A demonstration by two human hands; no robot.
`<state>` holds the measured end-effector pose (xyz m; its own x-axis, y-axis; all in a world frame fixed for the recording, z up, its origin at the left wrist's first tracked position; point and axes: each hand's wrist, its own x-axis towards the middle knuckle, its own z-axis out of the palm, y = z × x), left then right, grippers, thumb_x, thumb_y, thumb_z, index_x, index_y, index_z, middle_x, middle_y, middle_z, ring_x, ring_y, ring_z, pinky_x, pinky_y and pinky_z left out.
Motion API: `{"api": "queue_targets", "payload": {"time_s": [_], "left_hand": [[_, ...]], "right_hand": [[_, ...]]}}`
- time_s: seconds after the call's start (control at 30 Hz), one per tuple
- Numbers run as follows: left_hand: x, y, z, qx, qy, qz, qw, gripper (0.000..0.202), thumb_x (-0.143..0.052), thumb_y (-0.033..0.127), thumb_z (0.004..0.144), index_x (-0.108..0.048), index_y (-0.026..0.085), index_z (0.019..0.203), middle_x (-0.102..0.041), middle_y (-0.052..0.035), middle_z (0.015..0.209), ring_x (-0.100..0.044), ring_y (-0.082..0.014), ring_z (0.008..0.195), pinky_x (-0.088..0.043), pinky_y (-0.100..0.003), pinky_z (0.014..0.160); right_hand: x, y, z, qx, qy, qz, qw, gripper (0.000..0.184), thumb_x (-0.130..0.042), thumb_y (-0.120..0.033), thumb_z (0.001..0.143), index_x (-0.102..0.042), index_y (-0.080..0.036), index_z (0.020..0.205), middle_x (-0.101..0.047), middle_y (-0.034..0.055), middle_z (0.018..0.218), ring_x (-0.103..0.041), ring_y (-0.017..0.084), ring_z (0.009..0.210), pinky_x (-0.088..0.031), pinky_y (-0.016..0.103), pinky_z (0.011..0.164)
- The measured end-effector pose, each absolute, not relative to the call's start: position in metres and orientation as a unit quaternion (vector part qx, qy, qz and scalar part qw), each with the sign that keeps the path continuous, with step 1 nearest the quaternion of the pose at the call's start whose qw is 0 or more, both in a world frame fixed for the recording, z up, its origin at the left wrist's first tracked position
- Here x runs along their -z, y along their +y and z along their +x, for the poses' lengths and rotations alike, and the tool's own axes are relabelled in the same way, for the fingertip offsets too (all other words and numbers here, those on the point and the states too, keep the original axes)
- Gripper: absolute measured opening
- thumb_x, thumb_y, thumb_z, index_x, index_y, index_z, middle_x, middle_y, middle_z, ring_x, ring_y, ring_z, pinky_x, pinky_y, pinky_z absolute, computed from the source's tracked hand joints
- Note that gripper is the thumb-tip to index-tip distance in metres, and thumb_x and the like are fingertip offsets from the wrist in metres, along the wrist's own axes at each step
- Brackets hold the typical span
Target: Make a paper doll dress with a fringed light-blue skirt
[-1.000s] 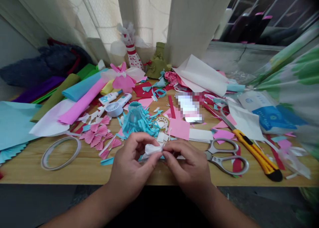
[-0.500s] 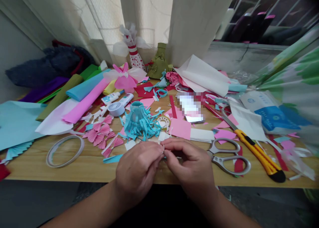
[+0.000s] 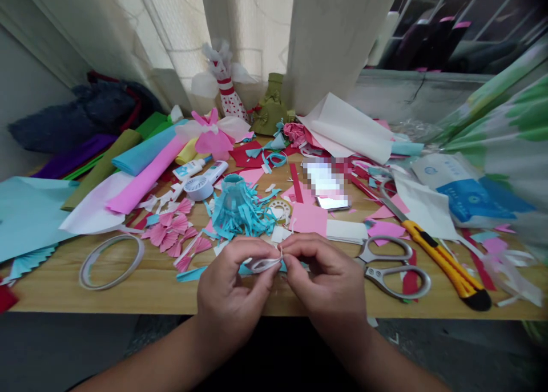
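Note:
In front of my body, above the table's near edge, my left hand [image 3: 231, 295] pinches a small folded piece of white paper [image 3: 262, 264] between thumb and fingers. My right hand [image 3: 331, 289] grips the same piece at its narrow end, where a thin pale tie shows between the fingertips. Part of the paper is hidden by my fingers. Just beyond my hands stands a blue fringed crepe-paper cone [image 3: 235, 209]. Grey-handled scissors [image 3: 398, 266] lie right of my right hand, and a blue paper strip [image 3: 190, 274] lies left of my left.
A tape roll [image 3: 111, 262] lies at the left. A yellow utility knife [image 3: 445, 261] is at the right near a blue-white packet [image 3: 466, 192]. Pink pleated paper pieces [image 3: 171, 226], a small fan [image 3: 200, 188], a glue bottle [image 3: 190, 168], a phone [image 3: 327, 184] and crepe rolls [image 3: 145, 169] cover the table.
My left hand has turned and its fingers have lifted, so the white folded paper between both hands is now visible. The objects on the table have stayed put.

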<state>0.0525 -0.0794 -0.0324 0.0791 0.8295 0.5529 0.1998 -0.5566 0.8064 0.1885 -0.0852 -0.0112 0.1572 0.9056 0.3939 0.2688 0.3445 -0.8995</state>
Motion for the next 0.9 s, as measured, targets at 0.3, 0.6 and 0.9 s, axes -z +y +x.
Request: {"api": "queue_targets", "payload": {"time_s": [0.3,0.6,0.9], "left_hand": [[0.028,-0.079,0.051,-0.564,0.380,0.675,0.285,0.035,-0.062,-0.001,0.072,-0.055,0.024,0.096,-0.063,0.0010,0.087,-0.063,-0.0146,0.084,-0.052,-0.028,0.078],[0.030,-0.080,0.044,-0.559,0.342,0.715,0.243,0.041,-0.062,-0.002,0.071,-0.055,0.025,0.102,-0.064,-0.0019,0.088,-0.063,-0.0186,0.087,-0.054,-0.036,0.079],[0.030,-0.081,0.043,-0.550,0.338,0.721,0.250,0.040,-0.062,-0.001,0.073,-0.054,0.025,0.102,-0.065,-0.0023,0.088,-0.063,-0.0184,0.088,-0.055,-0.034,0.078]], "right_hand": [[0.006,-0.087,0.190,-0.315,-0.584,-0.490,0.565,0.010,-0.061,-0.007,0.071,-0.066,-0.016,0.069,-0.068,0.0029,0.071,-0.064,0.014,0.068,-0.052,0.024,0.065],[0.004,-0.085,0.187,-0.324,-0.600,-0.487,0.546,0.014,-0.054,-0.006,0.072,-0.060,-0.017,0.064,-0.062,0.0037,0.073,-0.061,0.015,0.071,-0.049,0.026,0.065],[0.010,-0.084,0.184,-0.305,-0.635,-0.495,0.509,0.012,-0.043,-0.011,0.074,-0.045,-0.020,0.067,-0.050,0.0013,0.072,-0.050,0.016,0.069,-0.043,0.029,0.063]]}}
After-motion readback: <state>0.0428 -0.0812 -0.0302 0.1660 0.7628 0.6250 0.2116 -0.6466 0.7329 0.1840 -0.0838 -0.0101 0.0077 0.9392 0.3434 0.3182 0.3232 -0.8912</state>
